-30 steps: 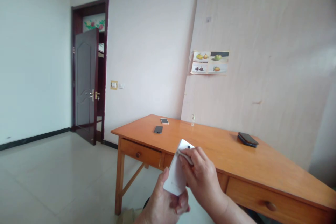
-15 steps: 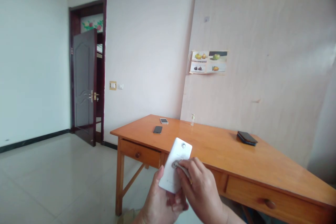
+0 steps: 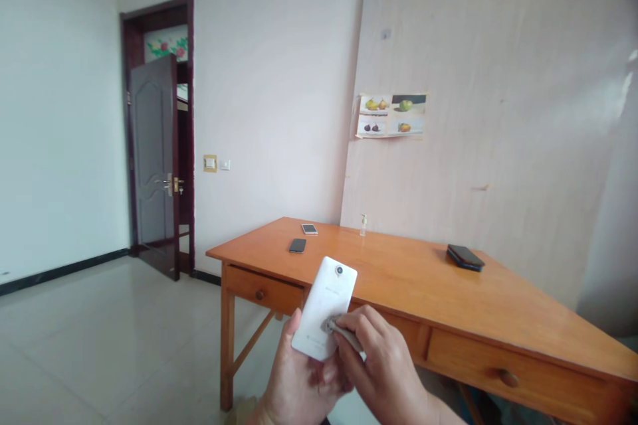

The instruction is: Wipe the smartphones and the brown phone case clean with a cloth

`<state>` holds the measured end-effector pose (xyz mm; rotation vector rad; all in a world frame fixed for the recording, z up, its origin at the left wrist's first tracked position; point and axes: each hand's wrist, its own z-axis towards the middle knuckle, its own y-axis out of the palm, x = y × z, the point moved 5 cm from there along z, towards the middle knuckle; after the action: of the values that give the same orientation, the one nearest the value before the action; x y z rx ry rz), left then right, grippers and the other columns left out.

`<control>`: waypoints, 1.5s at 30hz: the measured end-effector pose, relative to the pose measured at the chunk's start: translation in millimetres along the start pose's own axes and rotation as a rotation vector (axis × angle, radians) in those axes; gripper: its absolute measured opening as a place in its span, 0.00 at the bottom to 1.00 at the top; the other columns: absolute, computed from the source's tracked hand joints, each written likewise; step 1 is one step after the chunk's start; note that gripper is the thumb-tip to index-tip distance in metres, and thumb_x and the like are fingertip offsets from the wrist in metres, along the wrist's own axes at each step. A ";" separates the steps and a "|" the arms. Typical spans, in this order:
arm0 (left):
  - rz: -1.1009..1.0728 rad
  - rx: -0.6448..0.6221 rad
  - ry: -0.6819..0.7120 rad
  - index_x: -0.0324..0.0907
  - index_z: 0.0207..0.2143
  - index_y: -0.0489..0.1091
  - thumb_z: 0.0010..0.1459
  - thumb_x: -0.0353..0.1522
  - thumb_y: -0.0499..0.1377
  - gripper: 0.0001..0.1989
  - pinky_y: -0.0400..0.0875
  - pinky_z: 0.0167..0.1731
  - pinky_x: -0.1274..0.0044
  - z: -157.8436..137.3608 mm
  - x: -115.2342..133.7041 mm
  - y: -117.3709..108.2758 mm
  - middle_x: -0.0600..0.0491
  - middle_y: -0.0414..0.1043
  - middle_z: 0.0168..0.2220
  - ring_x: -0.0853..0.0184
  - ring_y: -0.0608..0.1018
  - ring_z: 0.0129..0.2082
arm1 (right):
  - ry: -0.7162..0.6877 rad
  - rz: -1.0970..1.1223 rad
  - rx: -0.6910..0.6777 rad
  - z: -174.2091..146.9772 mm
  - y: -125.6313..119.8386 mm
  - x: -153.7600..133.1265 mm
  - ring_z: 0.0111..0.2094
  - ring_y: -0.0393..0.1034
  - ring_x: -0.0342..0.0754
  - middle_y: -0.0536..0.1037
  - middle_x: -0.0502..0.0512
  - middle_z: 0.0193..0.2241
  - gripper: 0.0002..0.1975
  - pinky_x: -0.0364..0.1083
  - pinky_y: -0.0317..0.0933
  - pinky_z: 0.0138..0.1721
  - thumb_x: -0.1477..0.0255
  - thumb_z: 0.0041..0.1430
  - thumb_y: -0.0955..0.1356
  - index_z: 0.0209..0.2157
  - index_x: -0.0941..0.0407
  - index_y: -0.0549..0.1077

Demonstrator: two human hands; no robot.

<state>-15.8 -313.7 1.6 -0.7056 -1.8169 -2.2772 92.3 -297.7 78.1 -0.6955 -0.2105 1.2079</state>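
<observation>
"What's around the hands?"

"An orange wooden bench (image 3: pixel 419 272) spreads beyond them, with a dark phone (image 3: pixel 298 246) and a white-edged phone (image 3: pixel 310 229) ahead to their left, a black stack (image 3: pixel 465 257) ahead to their right. Behind it stands a pale board (image 3: pixel 478 80); well off to their left, a door (image 3: pixel 153 159) is ajar."

"And the white phone (image 3: pixel 319 295)?"

"In the left hand (image 3: pixel 296 378), fingers around its lower part, thumb along the edge. Its white back shows, faintly lettered, with a round lens (image 3: pixel 339 271). The right hand (image 3: pixel 389 358) pinches a greyish wad (image 3: pixel 349 335), perhaps cloth, against it."

"Pointing where?"

"Lens end away from the person, long axis slanting rightward as it goes out."
</observation>
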 end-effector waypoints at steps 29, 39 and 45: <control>-0.008 -0.092 -0.072 0.34 0.29 0.74 0.58 0.59 0.43 0.38 0.61 0.29 0.75 2.9 -4.7 2.1 0.56 0.59 0.13 0.73 0.60 0.15 | -0.020 -0.090 0.006 6.7 -7.6 -5.6 0.31 0.68 0.47 0.72 0.53 0.30 0.05 0.44 0.60 0.33 0.71 0.63 0.64 0.37 0.54 0.72; 0.091 -0.092 -0.083 0.31 0.33 0.75 0.58 0.60 0.42 0.41 0.63 0.30 0.72 5.9 -8.5 -1.2 0.57 0.58 0.11 0.71 0.61 0.13 | 0.040 -0.117 0.093 13.0 -11.6 9.0 0.32 0.68 0.47 0.72 0.53 0.31 0.06 0.45 0.59 0.34 0.71 0.63 0.64 0.40 0.53 0.71; 0.163 -0.089 -0.084 0.28 0.34 0.75 0.55 0.61 0.43 0.44 0.63 0.29 0.72 6.7 -9.6 0.6 0.57 0.59 0.11 0.73 0.59 0.12 | 0.119 -0.151 0.178 25.7 -24.2 14.0 0.32 0.68 0.47 0.73 0.54 0.32 0.06 0.44 0.58 0.34 0.69 0.65 0.63 0.39 0.53 0.71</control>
<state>-5.3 -309.2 -1.1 -0.9403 -1.6332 -2.2646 103.5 -279.5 109.5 -0.5837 -0.0543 1.0236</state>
